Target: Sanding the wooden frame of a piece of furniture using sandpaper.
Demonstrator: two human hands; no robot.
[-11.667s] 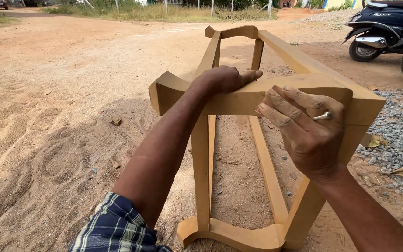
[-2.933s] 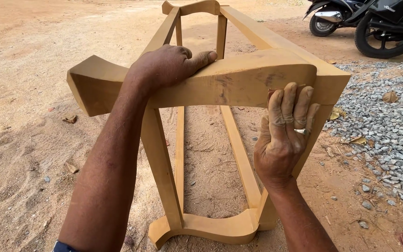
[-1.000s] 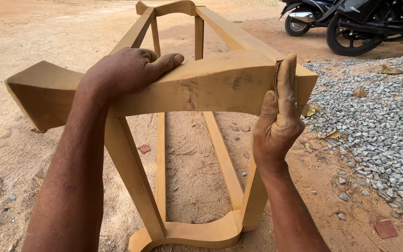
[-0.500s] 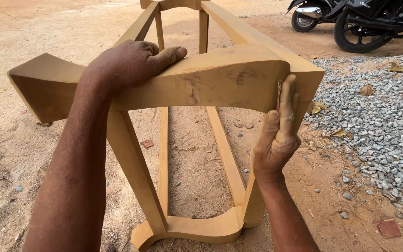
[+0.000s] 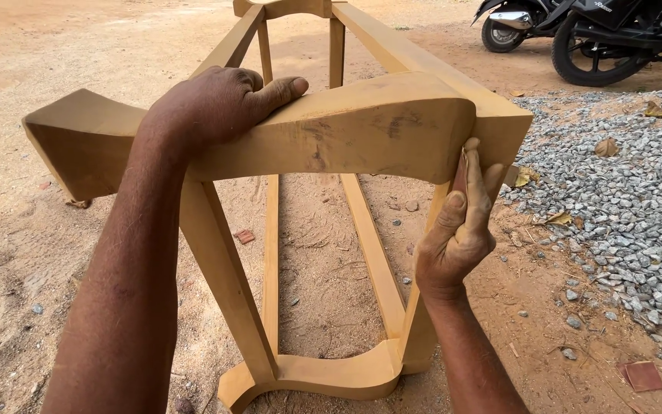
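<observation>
A tan wooden furniture frame (image 5: 362, 130) stands on sandy ground, its curved top rail close in front of me. My left hand (image 5: 220, 103) lies palm-down on the top of that rail, thumb stretched to the right. Edge-on at the rail's right end is my right hand (image 5: 461, 218), fingers pressing a small reddish-brown piece of sandpaper (image 5: 460, 170) against the inner corner where the rail meets the right leg. Most of the sandpaper is hidden behind the fingers.
A grey gravel patch (image 5: 622, 192) with dry leaves spreads to the right. Two parked motorbikes (image 5: 599, 34) stand at the top right. A red tile scrap (image 5: 643, 376) lies at the lower right. Loose sand (image 5: 17, 230) covers the left.
Over the last second my right hand has slid down the rail's right end to the corner below it, with the sandpaper. The left hand has stayed on the rail top.
</observation>
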